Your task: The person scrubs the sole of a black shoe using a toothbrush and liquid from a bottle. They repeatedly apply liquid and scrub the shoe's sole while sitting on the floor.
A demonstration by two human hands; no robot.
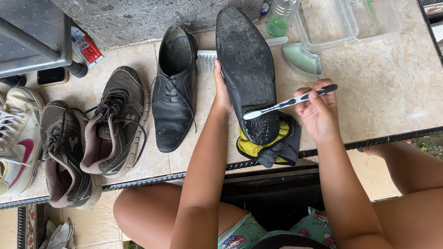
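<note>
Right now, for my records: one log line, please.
left hand: steadies black shoe, sole up | right hand: toothbrush on sole

Open ledge (396, 93) right of the toothbrush (291, 101); tubs (347, 10), bottle (285, 3) behind; shoes (116, 125) crowd the left, seemingly touching.

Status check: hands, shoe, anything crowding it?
Left hand steadies black dress shoe, sole up. Right hand holds toothbrush, bristles on the sole. Heel rests on yellow-grey cloth; second black shoe lies close left.
</note>
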